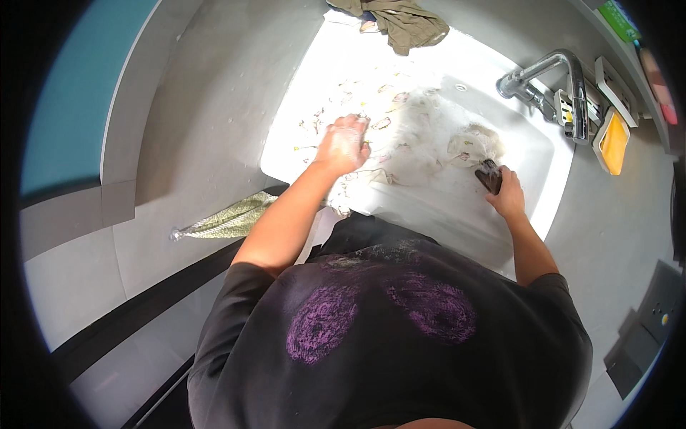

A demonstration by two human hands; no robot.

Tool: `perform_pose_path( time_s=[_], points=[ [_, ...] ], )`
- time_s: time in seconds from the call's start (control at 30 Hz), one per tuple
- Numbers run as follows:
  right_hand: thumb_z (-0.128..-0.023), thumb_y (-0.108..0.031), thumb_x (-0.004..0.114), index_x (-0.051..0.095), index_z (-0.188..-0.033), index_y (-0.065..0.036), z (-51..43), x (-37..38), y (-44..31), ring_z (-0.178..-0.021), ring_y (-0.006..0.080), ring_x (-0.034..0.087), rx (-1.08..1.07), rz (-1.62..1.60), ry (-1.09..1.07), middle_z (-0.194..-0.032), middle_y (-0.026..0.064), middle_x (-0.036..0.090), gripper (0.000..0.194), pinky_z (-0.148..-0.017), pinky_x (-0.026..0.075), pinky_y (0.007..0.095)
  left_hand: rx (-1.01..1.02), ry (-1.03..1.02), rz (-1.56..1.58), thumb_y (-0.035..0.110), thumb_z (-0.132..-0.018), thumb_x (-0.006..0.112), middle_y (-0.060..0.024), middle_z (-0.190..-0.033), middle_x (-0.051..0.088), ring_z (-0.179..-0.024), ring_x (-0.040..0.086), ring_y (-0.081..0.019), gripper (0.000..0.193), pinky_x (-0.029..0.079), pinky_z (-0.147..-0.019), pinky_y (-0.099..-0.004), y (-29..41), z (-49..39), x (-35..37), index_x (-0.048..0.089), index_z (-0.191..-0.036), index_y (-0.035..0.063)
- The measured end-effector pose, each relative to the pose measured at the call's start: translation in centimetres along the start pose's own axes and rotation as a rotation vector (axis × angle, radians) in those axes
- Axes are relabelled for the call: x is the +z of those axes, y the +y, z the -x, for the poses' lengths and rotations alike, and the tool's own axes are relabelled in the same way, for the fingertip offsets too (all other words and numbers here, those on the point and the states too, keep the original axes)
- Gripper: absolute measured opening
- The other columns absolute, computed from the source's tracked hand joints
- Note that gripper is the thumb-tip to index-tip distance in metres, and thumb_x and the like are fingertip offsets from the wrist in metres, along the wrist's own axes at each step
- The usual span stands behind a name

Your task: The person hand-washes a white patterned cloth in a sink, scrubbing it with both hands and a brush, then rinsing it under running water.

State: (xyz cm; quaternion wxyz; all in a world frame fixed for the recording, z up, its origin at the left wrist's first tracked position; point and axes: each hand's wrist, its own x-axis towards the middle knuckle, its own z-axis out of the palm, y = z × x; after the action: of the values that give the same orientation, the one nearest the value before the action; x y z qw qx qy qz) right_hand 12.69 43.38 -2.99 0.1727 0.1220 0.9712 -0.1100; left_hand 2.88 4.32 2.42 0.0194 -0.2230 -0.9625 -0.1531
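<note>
A pale cloth printed with small pink and yellow figures (394,107) lies wet and sudsy across the bright left side of a white sink (541,155). On that cloth rests my left hand (345,140), palm down with fingers bent; whether they pinch the fabric is hidden. My right hand (508,194) grips a dark brown scrubbing brush (489,177) over the basin. Just beyond the brush, a bunched end of the same cloth (474,145) sits in the suds. Part of the cloth hangs over the sink's front edge.
A chrome faucet (576,91) rises at the sink's right back, beside wall-mounted soap dishes (616,91) and a yellow sponge (614,142). Olive-brown clothing (410,24) lies on the far rim. A green towel (236,217) hangs from a wall hook at left.
</note>
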Motion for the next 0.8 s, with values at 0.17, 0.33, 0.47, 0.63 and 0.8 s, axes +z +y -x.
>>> perform_pose_path(
  time_s=[0.17,0.33,0.47,0.63,0.8],
  points=[
    [-0.075,-0.018,0.070,0.046,-0.116,-0.005,-0.9,4.0,-2.4,-0.102,0.0386,0.055,0.207,-0.139,-0.047,-0.113,0.0206,0.054,0.049,-0.087,0.047,0.0456,-0.110,-0.356,-0.067,0.008,-0.075,0.059,-0.0173,-0.108,0.060,-0.098,0.058,-0.0368,0.027,0.049,-0.086,-0.0421,1.0,-2.1,1.4,0.061,-0.102,0.0064],
    [-0.081,-0.017,0.062,0.048,-0.118,0.000,-2.8,2.7,-8.6,-0.091,0.0199,0.055,0.013,-1.183,-0.317,-0.106,0.0113,0.055,0.043,-0.077,0.046,0.0341,0.108,-0.386,0.137,0.003,-0.071,0.057,-0.0164,-0.110,0.061,-0.101,0.059,-0.0360,0.030,0.051,-0.085,-0.0408,-0.6,0.2,-0.5,0.061,-0.100,0.0054],
    [-0.082,-0.023,0.066,0.055,-0.129,-0.016,-3.3,-0.7,-19.3,-0.102,0.0191,0.057,-0.539,-0.855,-0.186,-0.120,0.0090,0.056,0.049,-0.084,0.047,0.0343,0.118,-0.205,0.101,0.002,-0.067,0.061,-0.0163,-0.111,0.061,-0.100,0.060,-0.0353,0.037,0.050,-0.086,-0.0414,-1.6,4.1,-0.9,0.060,-0.104,0.0061],
    [-0.076,-0.027,0.071,0.061,-0.124,-0.028,-6.5,-2.4,-24.6,-0.093,0.0284,0.058,-1.101,-0.255,0.076,-0.123,0.0045,0.057,0.049,-0.079,0.050,0.0378,0.166,-0.109,0.052,0.007,-0.064,0.059,-0.0141,-0.097,0.063,-0.090,0.060,-0.0339,0.030,0.049,-0.081,-0.0415,-2.7,7.0,-1.4,0.060,-0.094,0.0068],
    [-0.079,-0.022,0.067,0.054,-0.129,-0.025,-9.5,-2.5,-25.6,-0.090,0.0270,0.060,-0.553,0.096,0.524,-0.127,0.0014,0.054,0.052,-0.076,0.053,0.0387,0.171,-0.062,0.069,0.003,-0.056,0.059,-0.0106,-0.092,0.062,-0.092,0.059,-0.0323,0.032,0.049,-0.083,-0.0427,-4.0,8.1,-1.0,0.063,-0.088,0.0070]
  ],
)
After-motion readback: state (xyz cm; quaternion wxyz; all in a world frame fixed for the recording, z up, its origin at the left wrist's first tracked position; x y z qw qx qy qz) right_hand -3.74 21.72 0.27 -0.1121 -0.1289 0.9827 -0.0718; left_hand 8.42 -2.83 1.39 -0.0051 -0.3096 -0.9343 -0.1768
